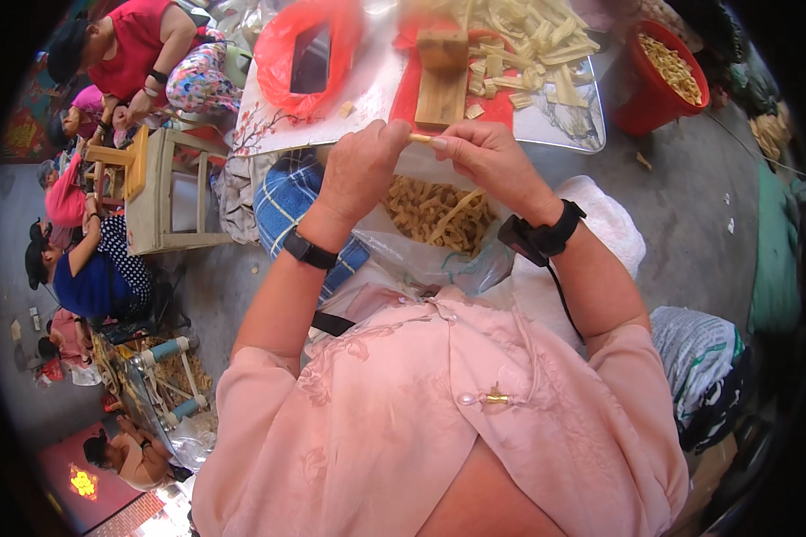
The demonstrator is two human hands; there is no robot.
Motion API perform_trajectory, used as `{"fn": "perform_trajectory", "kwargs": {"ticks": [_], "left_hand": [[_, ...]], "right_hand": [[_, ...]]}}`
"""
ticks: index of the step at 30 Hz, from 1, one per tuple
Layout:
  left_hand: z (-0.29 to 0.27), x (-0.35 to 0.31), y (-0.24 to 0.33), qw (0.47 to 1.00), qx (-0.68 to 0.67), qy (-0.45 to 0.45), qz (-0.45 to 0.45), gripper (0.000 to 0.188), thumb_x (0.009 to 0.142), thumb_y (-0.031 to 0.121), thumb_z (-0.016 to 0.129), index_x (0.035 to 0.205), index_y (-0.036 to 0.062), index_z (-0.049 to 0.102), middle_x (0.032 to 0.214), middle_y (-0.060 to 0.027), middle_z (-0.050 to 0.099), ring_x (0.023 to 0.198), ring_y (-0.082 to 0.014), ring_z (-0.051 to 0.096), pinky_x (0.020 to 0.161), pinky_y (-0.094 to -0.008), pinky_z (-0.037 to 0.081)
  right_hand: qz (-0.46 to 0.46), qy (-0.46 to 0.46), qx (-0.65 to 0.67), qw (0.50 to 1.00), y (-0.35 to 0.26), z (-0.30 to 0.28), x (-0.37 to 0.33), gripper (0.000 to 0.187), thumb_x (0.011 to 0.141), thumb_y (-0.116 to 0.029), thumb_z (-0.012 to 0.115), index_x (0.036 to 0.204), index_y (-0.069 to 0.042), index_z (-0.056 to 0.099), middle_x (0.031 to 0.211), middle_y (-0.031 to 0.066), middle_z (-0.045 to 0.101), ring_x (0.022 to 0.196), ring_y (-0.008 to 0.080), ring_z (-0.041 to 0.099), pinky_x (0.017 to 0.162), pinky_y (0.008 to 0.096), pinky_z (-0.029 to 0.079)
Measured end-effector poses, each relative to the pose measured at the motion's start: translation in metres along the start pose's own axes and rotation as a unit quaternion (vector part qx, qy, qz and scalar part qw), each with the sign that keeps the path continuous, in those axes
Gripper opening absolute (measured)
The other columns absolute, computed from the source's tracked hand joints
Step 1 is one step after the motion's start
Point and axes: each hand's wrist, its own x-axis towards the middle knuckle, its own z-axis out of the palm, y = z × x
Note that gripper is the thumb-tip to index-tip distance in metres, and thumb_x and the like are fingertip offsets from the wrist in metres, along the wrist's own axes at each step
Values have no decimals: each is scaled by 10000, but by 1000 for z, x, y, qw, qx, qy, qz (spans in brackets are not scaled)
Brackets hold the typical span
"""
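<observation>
Head view showed the bare left hand (pixel 364 163) and right hand (pixel 491 157) gripping a short, pale-yellow strip (pixel 421 139) between their fingertips, near the edge of a white, floral-patterned tabletop (pixel 282 125). Just beyond stood a brown, angular wooden block (pixel 441 97); below, a clear plastic bag (pixel 434 262) held tan pieces (pixel 443 210). Farther right stood a round red bucket (pixel 631 94).

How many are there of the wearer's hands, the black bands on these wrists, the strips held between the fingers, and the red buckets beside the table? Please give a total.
Hands: 2 (left hand, right hand)
Bands: 2 (left band, right band)
Strip: 1
Bucket: 1
Total: 6
</observation>
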Motion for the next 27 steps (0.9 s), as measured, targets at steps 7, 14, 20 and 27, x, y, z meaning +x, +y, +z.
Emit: {"fn": "perform_trajectory", "kwargs": {"ticks": [7,14,20,27], "left_hand": [[17,24,-11,818,-536,-69,-194,213,965,239,482,1081,71,540,694,40,438,583,-49,420,503,-215,375],[21,47,-13,840,-489,-41,-230,192,955,201,479,1029,42,556,711,54,469,645,-67,452,592,-222,401],[36,61,-23,934,-282,-74,-205,321,900,313,484,1015,22,553,837,-209,614,812,-320,608,716,-391,451],[19,37,-5,969,-44,-71,-233,287,940,304,461,1002,43,563,718,-127,585,701,-202,588,658,-349,454]], "right_hand": [[-89,143,-162,972,-7,-24,21,286,844,-241,647,733,21,625,591,-10,513,564,62,439,500,250,361],[-119,169,-144,968,4,-32,40,285,857,-234,609,737,25,618,595,4,539,563,68,458,508,249,371],[-108,193,-329,918,12,-40,54,271,826,-255,569,782,5,631,696,179,612,632,317,590,590,391,449],[-82,241,-480,839,10,-27,40,262,831,-254,531,772,-16,621,753,200,622,720,376,588,643,439,458]]}}
